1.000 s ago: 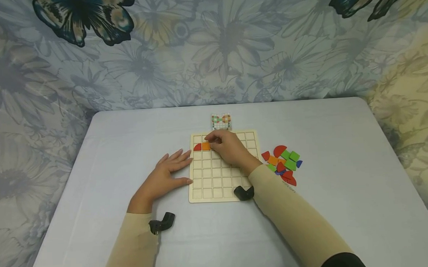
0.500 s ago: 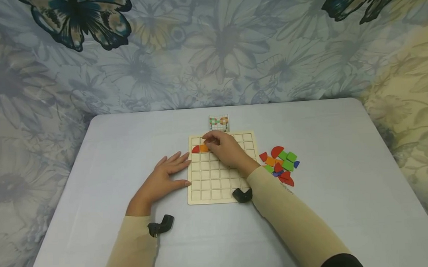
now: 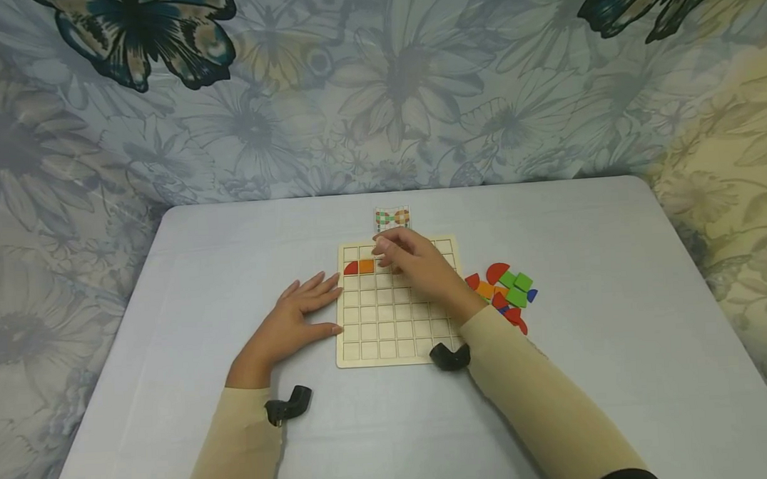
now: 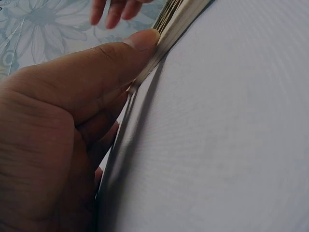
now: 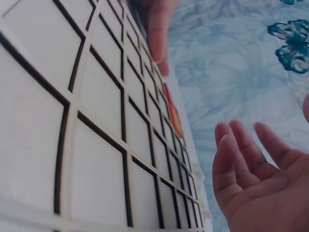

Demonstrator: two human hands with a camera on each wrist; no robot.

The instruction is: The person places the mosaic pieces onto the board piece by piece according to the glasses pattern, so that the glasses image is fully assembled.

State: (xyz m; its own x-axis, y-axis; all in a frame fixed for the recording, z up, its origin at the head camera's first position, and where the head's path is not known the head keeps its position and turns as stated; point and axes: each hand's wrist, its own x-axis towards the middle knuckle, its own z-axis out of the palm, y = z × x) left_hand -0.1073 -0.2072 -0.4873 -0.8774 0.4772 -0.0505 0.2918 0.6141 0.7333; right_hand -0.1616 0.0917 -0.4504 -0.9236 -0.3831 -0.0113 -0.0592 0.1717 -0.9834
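Observation:
A light wooden grid board lies on the table. In its second row from the top, a red quarter-circle piece sits at the left end with an orange square piece beside it. My left hand rests at the board's left edge, fingers spread; the left wrist view shows the thumb against the rim. Just right of the orange square, my right hand hovers above the board. Its fingers are relaxed and apart with nothing between them, as the right wrist view of the hand shows.
Behind the board lies a small pattern card with a coloured bow shape. To the board's right is a loose pile of pieces, among them a red half circle, a green square and a blue piece.
My right hand has let go of the orange square, lifted and shifted slightly right, so the whole square shows in its cell. The left hand has stayed at the board's edge.

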